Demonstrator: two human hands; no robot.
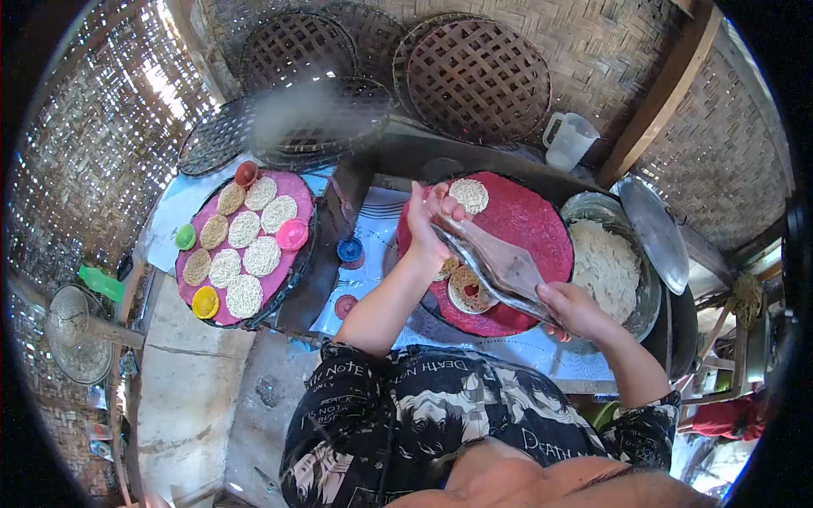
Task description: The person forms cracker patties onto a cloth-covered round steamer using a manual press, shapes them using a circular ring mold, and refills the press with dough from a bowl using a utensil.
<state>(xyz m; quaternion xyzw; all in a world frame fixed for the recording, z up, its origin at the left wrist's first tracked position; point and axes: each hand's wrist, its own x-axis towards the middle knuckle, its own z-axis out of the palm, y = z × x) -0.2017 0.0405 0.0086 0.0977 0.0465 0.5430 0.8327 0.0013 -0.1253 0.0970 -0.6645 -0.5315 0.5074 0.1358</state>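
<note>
In front of my chest, both hands hold a flat, greyish, translucent piece (504,264) with a dark edge, like a folded plastic bag; its exact kind is unclear. My left hand (430,222) is at its upper left end, palm turned up and fingers around the end. At the lower right end my right hand (577,310) grips it, thumb on top. Beneath lies a round tray with red cloth (533,224), bearing a pale, strand-patterned disc (469,196). A browner disc in a small round mould (471,290) sits partly hidden under the held piece.
To the left, a pink-lined tray (269,188) carries several strand discs and coloured moulds. A basin of white dough (603,267) stands at right, beside a metal lid (652,234). A blue mould (349,249), clear jug (569,141) and woven trays (478,80) are nearby.
</note>
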